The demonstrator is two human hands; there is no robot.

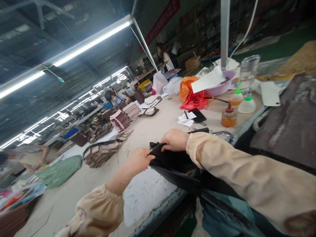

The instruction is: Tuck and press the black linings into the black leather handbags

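A black bag-like piece (pixel 175 168) hangs over the near edge of the worktable, its opening facing up. My left hand (pixel 140 159) pinches its left corner between thumb and fingers. Just to the right, my right hand (pixel 174 140) grips the upper rim of the same black piece, fingers curled over it. The two hands are close together but apart. Beneath the piece lies a white sheet (pixel 145 194) on the table (pixel 113 174). The inside of the black piece is mostly dark.
Beyond my right hand are a black phone-like object (pixel 197 115), an orange-filled bottle (pixel 229 117), a red plastic bag (pixel 195 101) and a purple basin (pixel 222 86). Stacked brown pieces (pixel 102 154) and a green bundle (pixel 60 171) lie left. People work farther back.
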